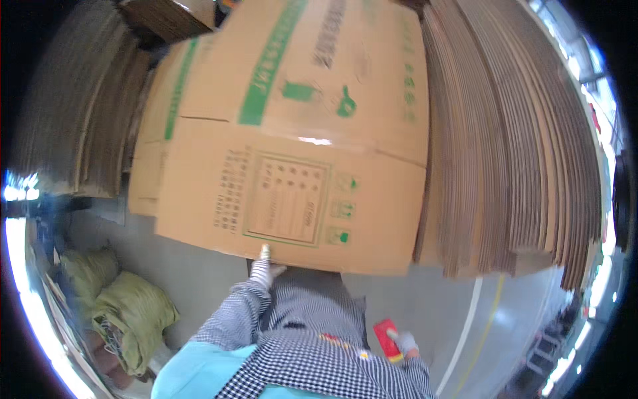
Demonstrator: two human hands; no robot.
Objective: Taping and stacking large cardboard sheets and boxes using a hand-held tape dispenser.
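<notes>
A large flattened cardboard carton (pixel 199 173) with green and dark printing lies in front of me, its near edge close to my body. My left hand (pixel 264 267), in a white glove, grips that near edge; the thumb rests on top and the other fingers are mostly hidden underneath. Down by my right side, apart from the carton, my right hand (pixel 404 342) is gloved too and closed around a flat red and yellow object (pixel 385 338), whose exact kind I cannot make out.
Tall stacks of flattened cardboard (pixel 505 146) stand on the right, and another stack (pixel 80 100) is at the far left. Stuffed green woven sacks (pixel 136 312) lie on the grey floor to my left. White and yellow lines (pixel 473 319) mark the floor on the right.
</notes>
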